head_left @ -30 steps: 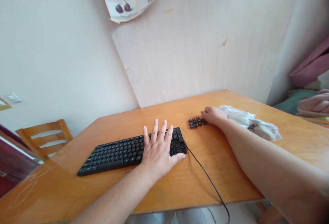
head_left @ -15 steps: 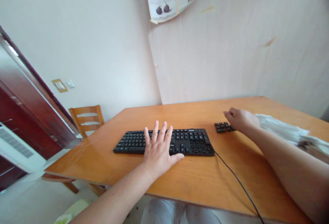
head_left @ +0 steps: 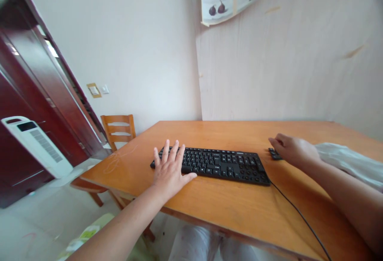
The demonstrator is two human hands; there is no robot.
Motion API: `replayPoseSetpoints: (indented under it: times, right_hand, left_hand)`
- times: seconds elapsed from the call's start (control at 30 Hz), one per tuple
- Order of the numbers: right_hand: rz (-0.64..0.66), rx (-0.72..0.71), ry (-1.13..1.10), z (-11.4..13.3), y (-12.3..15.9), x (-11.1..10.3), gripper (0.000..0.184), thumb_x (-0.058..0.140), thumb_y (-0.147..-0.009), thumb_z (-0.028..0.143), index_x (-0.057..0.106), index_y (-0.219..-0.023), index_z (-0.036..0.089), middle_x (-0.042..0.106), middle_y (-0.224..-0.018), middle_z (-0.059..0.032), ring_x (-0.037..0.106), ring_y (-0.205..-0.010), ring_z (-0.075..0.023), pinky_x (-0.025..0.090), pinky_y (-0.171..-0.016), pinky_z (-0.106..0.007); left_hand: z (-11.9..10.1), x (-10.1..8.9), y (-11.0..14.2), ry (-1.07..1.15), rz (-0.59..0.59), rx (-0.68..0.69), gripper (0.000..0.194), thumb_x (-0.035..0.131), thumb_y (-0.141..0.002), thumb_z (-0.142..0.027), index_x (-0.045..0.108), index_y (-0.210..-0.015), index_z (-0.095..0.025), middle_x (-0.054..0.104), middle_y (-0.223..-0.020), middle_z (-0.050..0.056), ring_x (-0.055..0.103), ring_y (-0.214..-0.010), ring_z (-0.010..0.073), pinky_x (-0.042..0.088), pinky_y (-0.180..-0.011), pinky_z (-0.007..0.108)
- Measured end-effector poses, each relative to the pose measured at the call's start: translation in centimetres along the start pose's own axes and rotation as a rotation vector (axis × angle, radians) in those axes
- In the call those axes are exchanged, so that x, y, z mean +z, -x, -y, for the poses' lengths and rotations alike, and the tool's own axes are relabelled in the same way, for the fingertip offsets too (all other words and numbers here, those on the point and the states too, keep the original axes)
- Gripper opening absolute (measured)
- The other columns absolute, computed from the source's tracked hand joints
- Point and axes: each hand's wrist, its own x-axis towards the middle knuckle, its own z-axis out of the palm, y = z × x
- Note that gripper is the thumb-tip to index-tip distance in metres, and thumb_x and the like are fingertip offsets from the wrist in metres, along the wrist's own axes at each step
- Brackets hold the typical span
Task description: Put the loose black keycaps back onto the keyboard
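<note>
A black keyboard (head_left: 221,163) lies on the wooden table, slightly angled, its right end nearer me. Over its left end my left hand (head_left: 170,169) rests palm down, open with fingers spread, hiding some keys. Dark round sockets without caps show in the number pad at the right. Just beyond that end, a small group of loose black keycaps (head_left: 274,154) sits on the table. My right hand (head_left: 295,149) is right above them with its fingers curled together and covers part of the group. What its fingers hold, if anything, is hidden.
The keyboard's black cable (head_left: 302,213) runs toward the table's front right. A pale cloth or plastic bag (head_left: 350,161) lies beyond my right forearm. The wooden table (head_left: 209,203) meets the wall at the back. A wooden chair (head_left: 119,130) stands at the left.
My left hand has slid from the keyboard's middle to its left end, and the keyboard is now more angled. My right hand covers more of the loose keycaps. The view has turned left.
</note>
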Motion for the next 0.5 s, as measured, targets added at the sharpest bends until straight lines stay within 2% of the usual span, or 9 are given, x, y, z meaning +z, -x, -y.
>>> replayPoseSetpoints:
  times: [0.27, 0.5]
  right_hand:
    - [-0.019, -0.073, -0.016, 0.4, 0.4, 0.7, 0.039, 0.030, -0.092, 0.058, 0.051, -0.080, 0.027, 0.065, -0.079, -0.0067, 0.059, -0.071, -0.0244, 0.032, -0.057, -0.032]
    - [-0.024, -0.113, -0.046, -0.1, 0.1, 1.7, 0.037, 0.033, -0.091, 0.059, 0.050, -0.079, 0.029, 0.065, -0.078, -0.0057, 0.059, -0.069, -0.0245, 0.033, -0.058, -0.033]
  left_hand:
    - [4.5, 0.2, 1.5, -0.033, 0.034, -0.135, 0.093, 0.060, -0.074, -0.066, 0.034, -0.149, -0.018, 0.025, -0.158, 0.015, 0.002, -0.148, 0.0391, -0.004, -0.113, 0.066]
    - [8.3, 0.6, 2.4, -0.074, 0.059, -0.218, 0.093, 0.054, -0.077, -0.069, 0.031, -0.150, -0.016, 0.021, -0.159, 0.016, -0.002, -0.148, 0.0384, -0.006, -0.112, 0.066]
